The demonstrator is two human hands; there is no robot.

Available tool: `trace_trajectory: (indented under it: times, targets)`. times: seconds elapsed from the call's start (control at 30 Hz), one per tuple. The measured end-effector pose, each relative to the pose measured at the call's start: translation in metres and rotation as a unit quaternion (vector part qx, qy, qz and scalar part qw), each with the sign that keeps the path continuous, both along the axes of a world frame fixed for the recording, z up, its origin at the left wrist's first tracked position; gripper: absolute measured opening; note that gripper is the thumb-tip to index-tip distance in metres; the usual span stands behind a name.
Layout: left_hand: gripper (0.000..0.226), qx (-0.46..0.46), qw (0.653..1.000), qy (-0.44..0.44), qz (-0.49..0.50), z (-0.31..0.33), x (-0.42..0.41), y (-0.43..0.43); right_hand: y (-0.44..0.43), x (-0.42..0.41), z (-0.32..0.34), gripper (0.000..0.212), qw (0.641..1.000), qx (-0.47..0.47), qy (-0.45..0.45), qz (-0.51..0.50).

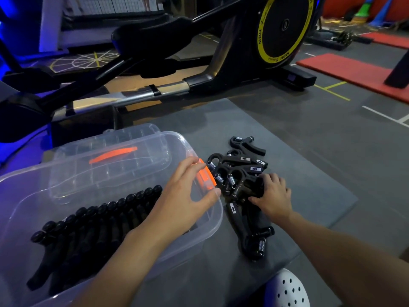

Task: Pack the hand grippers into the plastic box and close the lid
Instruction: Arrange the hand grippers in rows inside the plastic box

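A clear plastic box (218,220) with orange latches sits at the left on a grey mat. A row of several black hand grippers (95,220) lies packed inside it. The clear lid (110,165) with an orange handle leans at the box's far side. My left hand (188,196) rests with spread fingers on the box's right rim, beside an orange latch (207,177). To the right, a loose pile of black hand grippers (239,171) with steel springs lies on the mat. My right hand (272,197) grips a cluster of them at the pile's near side. One more gripper (252,238) lies nearer me.
A black elliptical trainer (221,52) with a yellow-ringed flywheel stands just beyond the grey mat (309,173). Red floor mats (345,72) lie at the far right. A white perforated shoe (290,289) shows at the bottom edge.
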State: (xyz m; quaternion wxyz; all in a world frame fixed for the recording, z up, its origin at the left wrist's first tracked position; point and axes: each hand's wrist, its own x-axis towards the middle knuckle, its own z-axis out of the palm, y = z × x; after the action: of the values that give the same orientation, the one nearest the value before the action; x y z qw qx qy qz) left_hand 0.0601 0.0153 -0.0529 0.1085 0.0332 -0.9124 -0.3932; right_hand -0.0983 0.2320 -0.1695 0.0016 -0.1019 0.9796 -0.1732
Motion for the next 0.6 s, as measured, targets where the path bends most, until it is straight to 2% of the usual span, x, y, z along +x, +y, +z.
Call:
trace_trajectory:
  times: [0.3,0.4,0.53,0.6]
  targets:
    - [0.061,0.005,1.0,-0.008,-0.001,-0.001,-0.001,0.0,0.003,0.007,0.015,0.069,0.999,-0.038,0.005,-0.029]
    - [0.056,0.012,1.0,0.002,0.001,-0.002,-0.001,-0.001,-0.004,0.008,0.035,0.069,0.993,-0.116,0.014,-0.033]
    - [0.047,0.053,0.997,0.049,0.022,0.004,-0.002,-0.004,-0.023,0.017,0.075,0.058,0.971,-0.238,0.005,-0.012]
    - [0.046,0.078,0.992,0.09,0.036,0.011,-0.003,-0.007,-0.037,0.029,0.099,0.046,0.957,-0.291,-0.011,0.003]
